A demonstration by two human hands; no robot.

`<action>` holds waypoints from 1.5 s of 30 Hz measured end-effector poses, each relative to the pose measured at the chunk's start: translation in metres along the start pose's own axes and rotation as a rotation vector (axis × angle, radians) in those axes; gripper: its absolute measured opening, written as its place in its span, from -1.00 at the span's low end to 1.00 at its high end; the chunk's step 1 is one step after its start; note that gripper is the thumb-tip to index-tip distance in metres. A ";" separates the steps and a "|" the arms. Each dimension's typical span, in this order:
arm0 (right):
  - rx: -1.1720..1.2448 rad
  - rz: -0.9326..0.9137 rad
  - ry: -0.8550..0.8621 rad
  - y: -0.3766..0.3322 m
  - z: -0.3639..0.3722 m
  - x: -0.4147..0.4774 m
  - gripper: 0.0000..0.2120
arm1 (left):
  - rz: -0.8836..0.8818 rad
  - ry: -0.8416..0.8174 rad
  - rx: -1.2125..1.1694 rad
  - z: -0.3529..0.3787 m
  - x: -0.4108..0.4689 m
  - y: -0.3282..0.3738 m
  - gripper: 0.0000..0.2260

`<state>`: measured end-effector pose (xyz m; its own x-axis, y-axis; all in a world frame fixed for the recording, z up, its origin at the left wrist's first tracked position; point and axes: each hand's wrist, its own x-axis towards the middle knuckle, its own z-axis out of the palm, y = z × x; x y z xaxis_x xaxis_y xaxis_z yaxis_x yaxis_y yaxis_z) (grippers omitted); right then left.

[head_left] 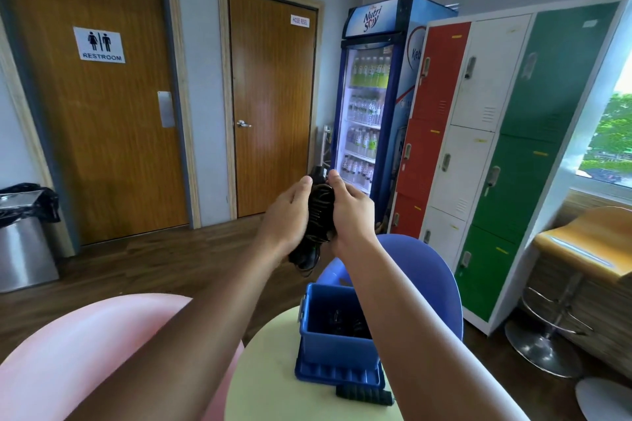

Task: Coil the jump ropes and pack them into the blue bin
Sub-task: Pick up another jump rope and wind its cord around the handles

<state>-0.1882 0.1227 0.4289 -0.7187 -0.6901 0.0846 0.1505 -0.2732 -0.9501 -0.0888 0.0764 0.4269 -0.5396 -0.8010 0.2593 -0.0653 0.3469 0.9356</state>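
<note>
Lower centre: black handle (364, 395) lies on the pale worktop (273, 386) near its front edge, just beside a blue lid (337, 374). Blue bin (333, 338) stands on the lid, open-topped, dark ropes (345, 319) inside. Beyond the bin, mid-frame: left grip (285, 215) and right grip (352, 212) both clamped round a coiled black jump rope (319, 212), loops dangling below. Blue chair back (420, 263) close behind the bin. Open wood floor (154, 267) at left, up to the doors (273, 113).
</note>
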 end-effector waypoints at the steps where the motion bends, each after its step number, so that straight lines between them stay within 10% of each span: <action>1: -0.015 -0.008 0.001 0.000 0.000 0.001 -0.69 | -0.017 0.011 -0.052 0.004 -0.002 -0.002 -0.35; 45: 0.128 0.012 -0.094 0.009 -0.015 -0.004 -0.70 | 0.232 0.027 0.120 0.013 -0.005 -0.020 -0.68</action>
<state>-0.1937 0.1329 0.4153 -0.6501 -0.7523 0.1067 0.2483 -0.3431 -0.9059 -0.0961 0.0796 0.4043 -0.5290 -0.7055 0.4716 -0.0425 0.5771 0.8156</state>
